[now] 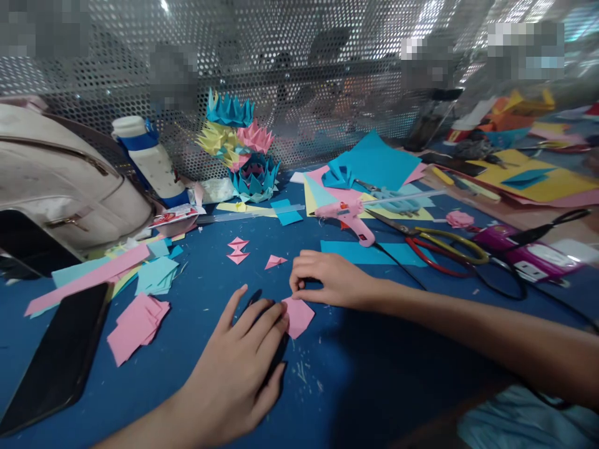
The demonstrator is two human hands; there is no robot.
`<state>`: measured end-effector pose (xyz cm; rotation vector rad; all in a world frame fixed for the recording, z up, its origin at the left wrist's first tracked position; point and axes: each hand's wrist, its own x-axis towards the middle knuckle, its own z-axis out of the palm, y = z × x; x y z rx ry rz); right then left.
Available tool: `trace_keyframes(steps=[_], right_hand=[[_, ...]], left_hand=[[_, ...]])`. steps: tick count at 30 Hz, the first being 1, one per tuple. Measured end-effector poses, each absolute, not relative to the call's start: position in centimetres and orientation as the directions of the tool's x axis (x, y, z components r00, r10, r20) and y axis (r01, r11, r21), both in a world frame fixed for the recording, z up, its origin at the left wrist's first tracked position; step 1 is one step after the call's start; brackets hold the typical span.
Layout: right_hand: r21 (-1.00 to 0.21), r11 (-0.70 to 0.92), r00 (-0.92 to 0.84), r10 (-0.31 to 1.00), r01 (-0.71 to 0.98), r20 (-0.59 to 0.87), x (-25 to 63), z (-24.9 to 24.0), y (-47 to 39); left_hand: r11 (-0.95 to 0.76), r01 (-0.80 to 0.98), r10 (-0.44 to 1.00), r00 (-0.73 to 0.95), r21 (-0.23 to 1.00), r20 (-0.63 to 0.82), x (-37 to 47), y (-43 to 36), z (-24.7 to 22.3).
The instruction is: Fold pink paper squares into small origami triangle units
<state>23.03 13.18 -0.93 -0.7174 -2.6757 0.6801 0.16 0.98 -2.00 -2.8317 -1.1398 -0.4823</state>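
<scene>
A pink paper piece [299, 317] lies on the blue table between my hands, one corner folded. My left hand [246, 362] lies over its left edge, fingers spread and fingertips touching the paper. My right hand [322, 277] touches its upper edge, fingers curled with thumb and fingertips close together; the fingertips hide what they pinch there. Beyond them lie a small folded pink triangle [276, 261] and two joined folded pink pieces [238, 251]. To the left is a stack of pink paper squares [137, 325].
Black phone [58, 355] at left, beside paper strips [88, 277]. Pink glue gun [349, 219] and scissors [440, 245] lie right of centre, its cord trailing right. Behind stand a bottle [152, 163] and folded paper flowers [253, 174]. A purple power strip [528, 252] is at right.
</scene>
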Motion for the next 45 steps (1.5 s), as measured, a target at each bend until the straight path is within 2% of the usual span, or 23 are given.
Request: trace_keyframes(steps=[4, 9, 14, 19, 26, 30, 36, 41, 43, 45], right_hand=[[-0.541, 0.683, -0.783, 0.618, 0.490, 0.072, 22.6, -0.7, 12.3], [-0.526, 0.661, -0.760, 0.649, 0.535, 0.041, 22.4, -0.5, 11.8], [-0.530, 0.665, -0.754, 0.653, 0.527, 0.071, 22.2, -0.8, 11.6], [-0.530, 0.714, -0.764, 0.621, 0.458, 0.177, 22.1, -1.2, 11.1], [-0.333, 0.860, -0.811, 0.489, 0.387, 0.321, 22.5, -1.5, 10.8], [-0.288, 0.882, -0.825, 0.457, 0.373, 0.333, 22.6, -1.8, 10.9], [-0.395, 0.819, -0.805, 0.534, 0.417, 0.258, 22.8, -1.5, 11.5], [-0.475, 0.808, -0.876, 0.461, 0.349, 0.140, 23.1, -0.7, 12.7], [-0.454, 0.814, -0.879, 0.461, 0.363, 0.124, 23.2, -0.6, 12.8], [-0.382, 0.836, -0.874, 0.469, 0.395, 0.124, 23.1, -0.6, 12.6]], left_hand=[[-0.730, 0.681, 0.663, 0.683, 0.062, 0.308, 0.2, 1.0, -2.0], [-0.732, 0.677, 0.661, 0.681, 0.075, 0.315, 0.2, 0.9, -2.0], [-0.735, 0.673, 0.658, 0.675, 0.090, 0.334, 0.2, 0.9, -2.2], [-0.739, 0.669, 0.654, 0.681, 0.081, 0.329, 0.2, 1.0, -2.0], [-0.728, 0.679, 0.667, 0.671, 0.093, 0.324, 0.1, 1.0, -2.0], [-0.724, 0.685, 0.670, 0.668, 0.087, 0.324, 0.1, 1.0, -2.0], [-0.723, 0.685, 0.672, 0.670, 0.086, 0.315, 0.1, 1.0, -2.1], [-0.726, 0.680, 0.675, 0.675, 0.102, 0.299, 0.1, 1.0, -2.1], [-0.726, 0.680, 0.676, 0.675, 0.106, 0.295, 0.1, 1.1, -2.1], [-0.728, 0.678, 0.673, 0.676, 0.104, 0.300, 0.1, 1.1, -2.2]])
